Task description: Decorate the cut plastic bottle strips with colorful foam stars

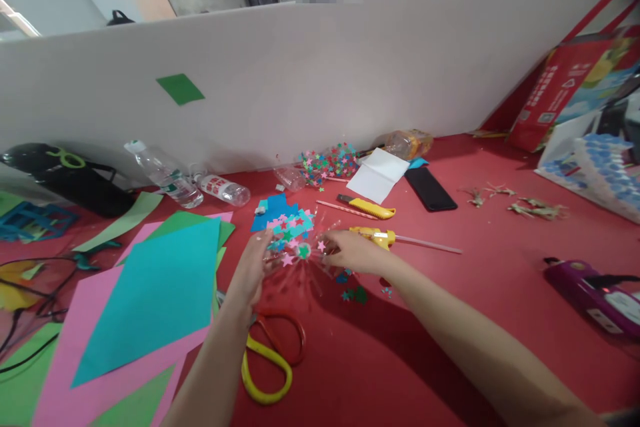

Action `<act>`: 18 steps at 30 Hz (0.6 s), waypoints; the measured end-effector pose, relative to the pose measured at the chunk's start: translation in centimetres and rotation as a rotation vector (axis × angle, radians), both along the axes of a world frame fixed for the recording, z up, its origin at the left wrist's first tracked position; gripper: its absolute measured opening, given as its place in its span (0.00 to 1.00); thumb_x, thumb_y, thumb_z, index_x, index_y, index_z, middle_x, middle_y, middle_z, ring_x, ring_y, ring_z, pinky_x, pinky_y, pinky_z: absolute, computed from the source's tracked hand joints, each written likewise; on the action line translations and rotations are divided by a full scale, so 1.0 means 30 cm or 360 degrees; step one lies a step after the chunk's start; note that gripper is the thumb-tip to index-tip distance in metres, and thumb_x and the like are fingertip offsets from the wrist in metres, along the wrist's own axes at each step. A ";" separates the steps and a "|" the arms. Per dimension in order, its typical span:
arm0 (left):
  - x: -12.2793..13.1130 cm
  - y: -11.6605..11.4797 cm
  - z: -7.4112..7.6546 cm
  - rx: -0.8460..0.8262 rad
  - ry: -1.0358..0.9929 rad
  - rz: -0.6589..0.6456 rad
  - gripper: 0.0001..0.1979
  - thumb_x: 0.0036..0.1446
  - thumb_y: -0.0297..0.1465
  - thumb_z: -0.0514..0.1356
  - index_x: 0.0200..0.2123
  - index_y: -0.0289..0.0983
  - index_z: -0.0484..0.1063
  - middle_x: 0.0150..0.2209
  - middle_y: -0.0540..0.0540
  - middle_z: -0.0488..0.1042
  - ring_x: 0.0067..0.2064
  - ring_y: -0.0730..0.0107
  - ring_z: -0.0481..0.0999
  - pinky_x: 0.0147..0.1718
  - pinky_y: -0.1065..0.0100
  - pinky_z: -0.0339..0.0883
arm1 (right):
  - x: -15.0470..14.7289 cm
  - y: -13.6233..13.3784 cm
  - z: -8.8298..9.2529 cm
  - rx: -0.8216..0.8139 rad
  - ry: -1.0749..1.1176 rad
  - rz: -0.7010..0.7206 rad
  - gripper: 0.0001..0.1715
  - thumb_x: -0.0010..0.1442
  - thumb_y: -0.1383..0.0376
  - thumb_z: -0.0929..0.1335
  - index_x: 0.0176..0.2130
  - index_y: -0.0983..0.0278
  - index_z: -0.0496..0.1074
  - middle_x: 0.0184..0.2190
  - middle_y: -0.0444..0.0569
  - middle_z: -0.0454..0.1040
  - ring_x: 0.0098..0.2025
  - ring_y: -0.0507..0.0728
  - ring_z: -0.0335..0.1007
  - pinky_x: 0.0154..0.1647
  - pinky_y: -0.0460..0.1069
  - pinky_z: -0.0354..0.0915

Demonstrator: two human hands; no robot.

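Note:
Between my two hands is a clear plastic piece cut into spreading strips, dotted with colored paper stars (303, 251). My left hand (256, 263) grips its left side, the fingertips partly hidden by the stars. At the right side, my right hand (356, 252) has its fingers curled onto the strips. Just behind my right hand lies a yellow glue gun (373, 235) with a translucent stick poking out. Loose paper shapes (359, 293) lie below that hand. Scissors with red and yellow handles (267, 397) rest near my left wrist. Blue paper scraps (273, 210) are behind the piece.
Stacked colored paper (155, 300) covers the left side. Behind are plastic bottles (223, 189), another star-covered piece (327, 163), a yellow box cutter (373, 207), white paper (379, 175) and a phone (431, 188). A purple device (595, 293) sits right; a white partition (280, 80) closes the back.

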State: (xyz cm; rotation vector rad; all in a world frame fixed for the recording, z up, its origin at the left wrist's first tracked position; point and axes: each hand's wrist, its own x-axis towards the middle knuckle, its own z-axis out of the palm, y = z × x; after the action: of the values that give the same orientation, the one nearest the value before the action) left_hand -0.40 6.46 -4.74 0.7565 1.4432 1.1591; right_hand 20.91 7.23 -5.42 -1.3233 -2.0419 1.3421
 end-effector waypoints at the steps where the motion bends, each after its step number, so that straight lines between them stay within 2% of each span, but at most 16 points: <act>1: 0.000 0.004 0.004 0.0008 0.0012 0.0002 0.17 0.48 0.42 0.65 0.38 0.40 0.69 0.42 0.49 0.75 0.29 0.75 0.74 0.26 0.73 0.66 | 0.005 -0.001 0.001 0.0007 -0.0020 0.0004 0.15 0.54 0.69 0.66 0.44 0.66 0.68 0.36 0.49 0.79 0.32 0.54 0.76 0.28 0.43 0.65; 5: -0.006 0.019 0.013 0.0088 0.0086 -0.0051 0.19 0.47 0.44 0.66 0.37 0.38 0.69 0.43 0.46 0.76 0.37 0.69 0.76 0.32 0.70 0.70 | 0.028 -0.001 0.011 0.0049 -0.0094 0.0038 0.18 0.54 0.69 0.65 0.46 0.64 0.68 0.37 0.47 0.79 0.31 0.53 0.75 0.26 0.42 0.62; 8: -0.016 0.030 0.011 0.0109 0.0160 -0.0110 0.21 0.47 0.45 0.65 0.40 0.39 0.70 0.44 0.44 0.76 0.41 0.67 0.76 0.33 0.69 0.71 | 0.046 0.004 0.029 0.0130 -0.0192 0.0034 0.14 0.52 0.68 0.67 0.42 0.65 0.70 0.37 0.49 0.78 0.35 0.54 0.74 0.28 0.43 0.60; 11: -0.021 0.036 0.009 0.0112 0.0153 -0.0115 0.22 0.47 0.43 0.66 0.42 0.38 0.69 0.45 0.43 0.76 0.42 0.64 0.77 0.34 0.68 0.72 | 0.065 0.006 0.058 0.0184 -0.0271 0.0049 0.07 0.53 0.68 0.67 0.36 0.65 0.70 0.36 0.49 0.77 0.35 0.55 0.72 0.29 0.44 0.57; 13: -0.018 0.034 0.009 0.0113 0.0131 -0.0131 0.22 0.46 0.42 0.67 0.43 0.38 0.69 0.44 0.43 0.76 0.42 0.64 0.78 0.35 0.67 0.72 | 0.075 0.004 0.079 0.0206 -0.0302 0.0067 0.06 0.53 0.69 0.66 0.35 0.65 0.69 0.36 0.49 0.76 0.34 0.54 0.72 0.29 0.44 0.56; 18: 0.002 0.017 0.009 0.0112 0.0188 -0.0224 0.27 0.44 0.43 0.68 0.47 0.39 0.69 0.43 0.45 0.76 0.39 0.68 0.76 0.34 0.69 0.71 | 0.060 -0.002 0.092 0.0208 -0.0339 0.0065 0.02 0.53 0.70 0.67 0.32 0.65 0.69 0.33 0.49 0.76 0.33 0.55 0.71 0.28 0.44 0.54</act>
State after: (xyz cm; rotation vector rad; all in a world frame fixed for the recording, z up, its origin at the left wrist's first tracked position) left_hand -0.33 6.97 -4.47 0.9738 1.4273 1.0762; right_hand 22.71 7.16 -2.67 -1.4255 -2.2657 1.1026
